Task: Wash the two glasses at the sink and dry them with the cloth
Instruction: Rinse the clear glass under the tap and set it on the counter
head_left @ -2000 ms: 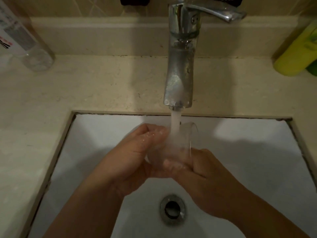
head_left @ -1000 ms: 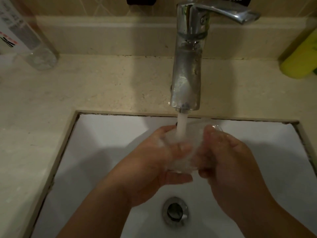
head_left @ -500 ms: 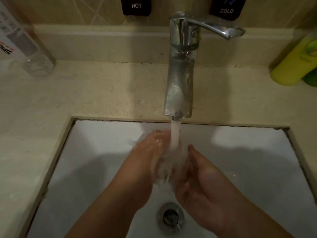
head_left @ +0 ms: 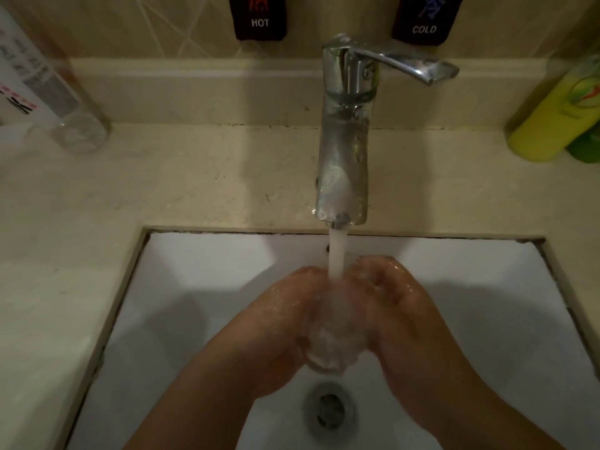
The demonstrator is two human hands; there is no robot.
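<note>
A clear glass (head_left: 332, 339) sits between both my hands over the white sink (head_left: 201, 287), right under the running water stream (head_left: 336, 254) from the chrome tap (head_left: 344, 151). My left hand (head_left: 282, 319) cups the glass from the left, and my right hand (head_left: 399, 313) wraps it from the right. Water foams over the glass and blurs its outline. I see neither a second glass nor a cloth.
The drain (head_left: 328, 409) lies just below my hands. A clear bottle (head_left: 48, 92) stands on the beige counter (head_left: 162, 183) at the back left, and a yellow-green bottle (head_left: 558, 115) at the back right. HOT and COLD labels hang on the wall.
My hands have closed tighter around the glass and turned it under the stream. My right hand has come up from below to the glass's right side.
</note>
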